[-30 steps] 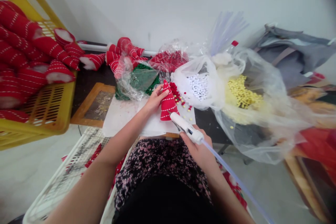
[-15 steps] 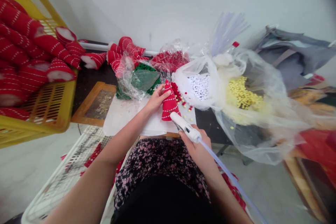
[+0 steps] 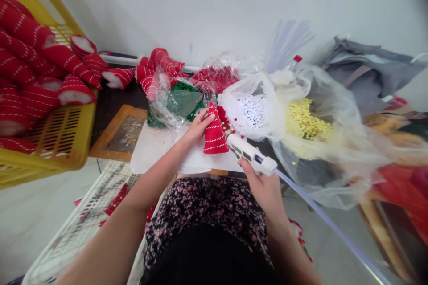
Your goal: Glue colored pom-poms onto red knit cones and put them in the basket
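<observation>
My left hand (image 3: 199,125) grips a red fabric cone (image 3: 215,136) with white stitched lines near its narrow top, over white paper (image 3: 150,147). In my right hand (image 3: 264,187) is a white glue gun (image 3: 252,153), its nozzle just right of the cone's lower part. A long translucent glue stick (image 3: 321,213) trails from the gun's back end. Behind the cone lie small red pompoms (image 3: 223,116), with a few yellow ones among them. Whether any glue is on the cone I cannot make out.
Bags of green pompoms (image 3: 182,98), red pompoms (image 3: 217,78), white pompoms (image 3: 252,111) and yellow pompoms (image 3: 309,120) line the table. A yellow crate (image 3: 63,142) of stuffed red cones stands left. A white basket (image 3: 67,240) sits below; a grey bag (image 3: 371,71) is at right.
The glue gun in my right hand has moved right, off the cone's lower edge. My left hand still holds the cone, which has shifted slightly left.
</observation>
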`<state>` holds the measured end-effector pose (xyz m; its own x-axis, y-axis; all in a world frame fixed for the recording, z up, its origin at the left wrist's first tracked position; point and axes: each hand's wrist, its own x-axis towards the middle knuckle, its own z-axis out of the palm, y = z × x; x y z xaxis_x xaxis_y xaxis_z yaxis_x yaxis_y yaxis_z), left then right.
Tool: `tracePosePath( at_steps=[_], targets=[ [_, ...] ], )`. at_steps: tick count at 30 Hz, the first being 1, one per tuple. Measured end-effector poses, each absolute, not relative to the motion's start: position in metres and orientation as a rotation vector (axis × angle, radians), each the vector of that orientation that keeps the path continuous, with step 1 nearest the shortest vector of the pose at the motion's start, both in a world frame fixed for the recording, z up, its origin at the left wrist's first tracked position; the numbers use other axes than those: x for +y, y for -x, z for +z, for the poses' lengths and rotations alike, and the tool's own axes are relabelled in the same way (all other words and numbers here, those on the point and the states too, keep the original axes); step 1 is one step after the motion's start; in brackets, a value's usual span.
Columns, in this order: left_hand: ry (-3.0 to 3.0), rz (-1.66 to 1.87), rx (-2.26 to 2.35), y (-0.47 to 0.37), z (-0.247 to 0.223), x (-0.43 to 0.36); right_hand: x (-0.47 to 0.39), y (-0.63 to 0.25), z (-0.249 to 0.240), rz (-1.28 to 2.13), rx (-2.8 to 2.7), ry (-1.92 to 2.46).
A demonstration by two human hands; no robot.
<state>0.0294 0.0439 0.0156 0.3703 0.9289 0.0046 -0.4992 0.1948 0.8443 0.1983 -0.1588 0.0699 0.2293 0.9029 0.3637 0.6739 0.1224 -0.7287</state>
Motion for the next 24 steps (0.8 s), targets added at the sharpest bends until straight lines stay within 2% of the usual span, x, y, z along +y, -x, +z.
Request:
tracePosePath(
  at_steps=[7,24],
  targets=[
    [-0.921,1.040,0.573,-0.027,0.018,0.042,-0.134,-0.198,0.071,0.374,-1.521,1.583],
    [-0.959,1.044,0.562,-0.027,0.019,0.041,-0.135,-0.195,0.062,0.341,-1.594,1.644]
  ],
)
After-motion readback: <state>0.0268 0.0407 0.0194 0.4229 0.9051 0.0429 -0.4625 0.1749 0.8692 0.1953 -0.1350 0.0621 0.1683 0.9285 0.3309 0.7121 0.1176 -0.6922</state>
